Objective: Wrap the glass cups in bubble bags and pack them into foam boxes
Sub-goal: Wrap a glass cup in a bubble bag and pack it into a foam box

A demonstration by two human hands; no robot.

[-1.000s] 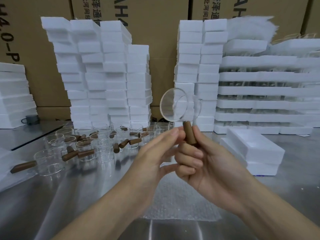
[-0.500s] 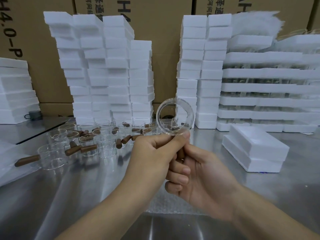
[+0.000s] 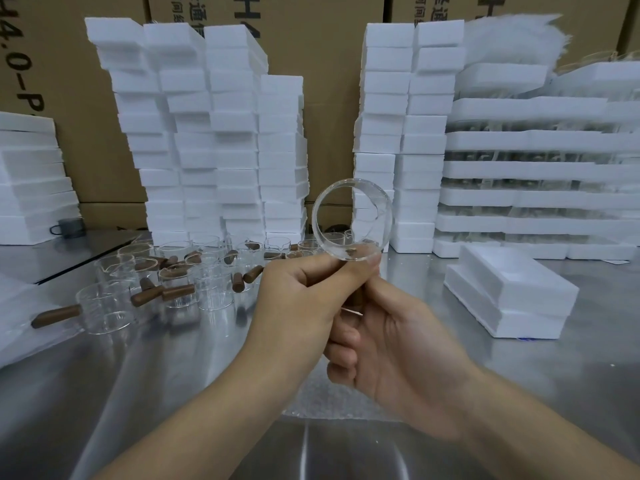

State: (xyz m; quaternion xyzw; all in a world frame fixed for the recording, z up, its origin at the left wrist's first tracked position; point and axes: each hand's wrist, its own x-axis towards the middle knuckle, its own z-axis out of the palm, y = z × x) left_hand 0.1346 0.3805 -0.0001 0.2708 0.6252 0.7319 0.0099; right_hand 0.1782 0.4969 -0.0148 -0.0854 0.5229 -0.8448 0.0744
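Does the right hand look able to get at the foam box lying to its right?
Probably yes: only bare table lies between the right hand and the foam box. But it grips the glass cup by its handle, so it must let go first.

this is a packing floor in a warehouse. big printed cardboard cartons [image 3: 329, 81] wall off the far side, with tall stacks of white foam boxes [image 3: 207, 140] in front of them. far right, foam trays [image 3: 536, 171] sit layered with glassware between. on the steel worktable [image 3: 121, 393], many identical wooden-handled glass cups [image 3: 180, 285] crowd together at the left.
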